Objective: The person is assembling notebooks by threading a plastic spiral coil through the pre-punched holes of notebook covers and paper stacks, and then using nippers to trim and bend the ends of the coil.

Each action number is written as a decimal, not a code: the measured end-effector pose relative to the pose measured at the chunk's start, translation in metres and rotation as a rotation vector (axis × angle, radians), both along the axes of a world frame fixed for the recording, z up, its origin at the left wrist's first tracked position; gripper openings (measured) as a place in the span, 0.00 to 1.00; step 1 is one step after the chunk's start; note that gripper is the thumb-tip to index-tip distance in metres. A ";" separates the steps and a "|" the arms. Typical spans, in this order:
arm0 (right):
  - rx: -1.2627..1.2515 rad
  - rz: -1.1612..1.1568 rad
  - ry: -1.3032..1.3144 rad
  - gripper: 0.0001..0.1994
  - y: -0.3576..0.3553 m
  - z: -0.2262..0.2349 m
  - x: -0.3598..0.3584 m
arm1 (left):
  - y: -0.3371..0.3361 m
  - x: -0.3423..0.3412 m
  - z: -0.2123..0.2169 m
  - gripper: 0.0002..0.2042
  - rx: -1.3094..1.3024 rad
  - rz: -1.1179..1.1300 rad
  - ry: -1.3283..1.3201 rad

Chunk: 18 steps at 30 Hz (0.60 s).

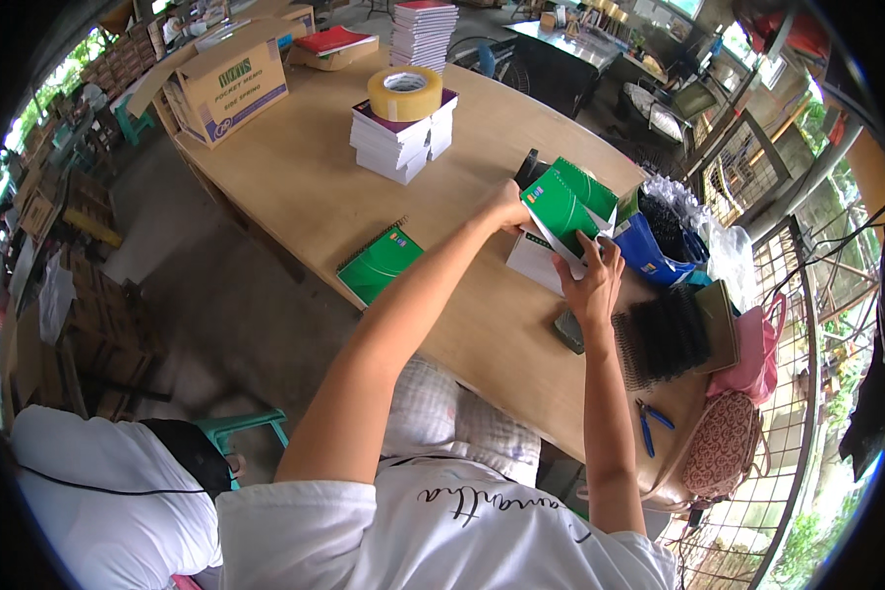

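At the right part of the table, my left hand is closed on the left edge of a green-covered notebook, which is tilted up. My right hand has its fingers bent at the notebook's near right corner, pinching there. White sheets lie under it, and another green cover shows behind it. A dark object beyond my left hand is partly hidden. Near my left forearm lies a green spiral notebook. A dark block sits just below my right hand.
Black spiral coils, a blue box, blue-handled pliers and a patterned pouch line the right side. Tape tops a paper stack; a carton stands far left. Someone in a white shirt is at lower left.
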State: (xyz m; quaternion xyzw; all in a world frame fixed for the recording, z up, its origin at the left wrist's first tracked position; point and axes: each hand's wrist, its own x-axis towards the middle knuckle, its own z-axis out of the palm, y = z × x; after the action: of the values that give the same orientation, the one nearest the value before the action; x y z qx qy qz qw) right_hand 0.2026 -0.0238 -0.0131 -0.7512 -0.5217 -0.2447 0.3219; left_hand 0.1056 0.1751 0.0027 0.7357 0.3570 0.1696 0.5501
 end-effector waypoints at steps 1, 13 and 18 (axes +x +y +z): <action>0.008 0.006 0.007 0.27 -0.001 -0.001 0.000 | 0.002 -0.001 0.002 0.11 -0.045 -0.011 -0.013; -0.026 0.150 0.001 0.38 -0.024 0.023 0.001 | 0.021 -0.014 0.004 0.09 0.102 -0.097 -0.160; 0.427 0.436 0.976 0.30 -0.091 0.027 -0.037 | -0.103 -0.071 0.007 0.11 0.433 -0.043 -0.438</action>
State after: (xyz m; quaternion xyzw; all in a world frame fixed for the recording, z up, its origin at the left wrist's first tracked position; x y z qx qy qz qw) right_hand 0.1660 -0.1149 0.0137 -0.5705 -0.3948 0.1023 0.7129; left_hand 0.0342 0.0725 0.0096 0.7892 0.1699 0.3844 0.4478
